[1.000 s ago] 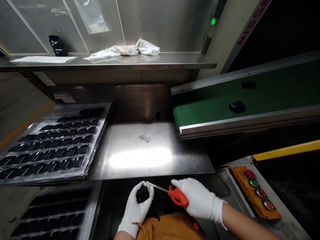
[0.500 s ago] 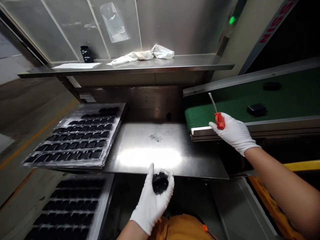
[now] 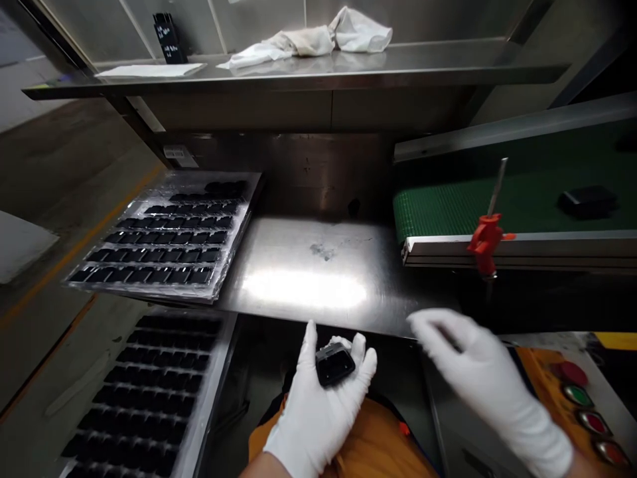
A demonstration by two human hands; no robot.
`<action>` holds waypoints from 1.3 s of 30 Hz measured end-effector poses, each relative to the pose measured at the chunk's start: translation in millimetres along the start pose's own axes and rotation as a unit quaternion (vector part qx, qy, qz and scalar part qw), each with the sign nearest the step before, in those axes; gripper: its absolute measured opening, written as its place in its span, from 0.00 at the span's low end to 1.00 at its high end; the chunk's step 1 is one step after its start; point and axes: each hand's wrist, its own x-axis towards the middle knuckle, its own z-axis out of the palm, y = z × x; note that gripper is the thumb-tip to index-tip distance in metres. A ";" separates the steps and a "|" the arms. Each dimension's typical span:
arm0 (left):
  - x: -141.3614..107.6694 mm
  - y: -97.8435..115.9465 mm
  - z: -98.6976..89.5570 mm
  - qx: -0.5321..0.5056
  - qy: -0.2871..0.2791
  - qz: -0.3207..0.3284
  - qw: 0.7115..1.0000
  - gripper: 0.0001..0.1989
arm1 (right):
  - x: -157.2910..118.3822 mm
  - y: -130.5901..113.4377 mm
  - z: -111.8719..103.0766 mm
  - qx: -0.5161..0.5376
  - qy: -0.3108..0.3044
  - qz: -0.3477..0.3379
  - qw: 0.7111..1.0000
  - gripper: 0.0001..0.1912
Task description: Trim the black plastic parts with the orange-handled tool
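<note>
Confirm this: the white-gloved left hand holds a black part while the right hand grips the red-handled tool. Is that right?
Not quite: the right hand does not grip the red-handled tool. The head view shows them apart, the tool in front of the conveyor's near edge. The left hand does hold a black part.

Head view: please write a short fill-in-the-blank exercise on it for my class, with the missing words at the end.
1. The left hand, gloved in ____, holds a black part.
2. The belt is coloured ____.
3. The right hand is nearer to the button box than the ____ hand is.
4. The red tool has its tube pointing ____, not down.

Missing words: white; green; left; up.
</note>
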 end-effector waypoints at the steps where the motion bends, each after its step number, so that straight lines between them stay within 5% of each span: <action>1: 1.2 -0.3 -0.1 0.009 0.008 0.012 1.000 0.09 | -13.2 -7.3 14.3 0.052 -0.101 0.037 0.993 0.12; 4: 6.0 -0.5 -2.8 0.009 0.030 0.017 0.999 0.07 | -37.6 -22.1 46.6 0.171 -0.264 0.112 0.943 0.19; 7: 11.2 -0.6 -12.4 0.070 0.023 0.060 0.995 0.03 | -43.4 -27.4 61.6 0.253 -0.290 0.160 0.909 0.23; 11: 18.0 -1.3 -31.0 0.181 -0.018 0.138 0.974 0.18 | -44.9 -29.1 69.8 0.332 -0.310 0.240 0.858 0.24; 15: 22.4 -1.0 -38.6 0.179 -0.010 0.062 0.982 0.04 | -51.9 -31.7 76.2 0.384 -0.305 0.299 0.819 0.26; 18: 23.2 0.5 -40.1 0.181 -0.012 -0.044 0.983 0.14 | -58.3 -31.8 80.7 0.419 -0.291 0.320 0.799 0.29; 22: 24.1 2.0 -47.2 0.260 -0.112 -0.150 0.947 0.21 | -66.4 -28.1 86.3 0.420 -0.267 0.370 0.785 0.30; 32: 36.2 -2.1 -70.2 0.245 -0.173 -0.178 0.937 0.24 | -73.3 -20.5 87.5 0.389 -0.265 0.423 0.774 0.29; 39: 45.9 -5.5 -83.2 0.213 -0.082 -0.193 0.954 0.22 | -79.0 -11.1 87.8 0.373 -0.262 0.459 0.762 0.26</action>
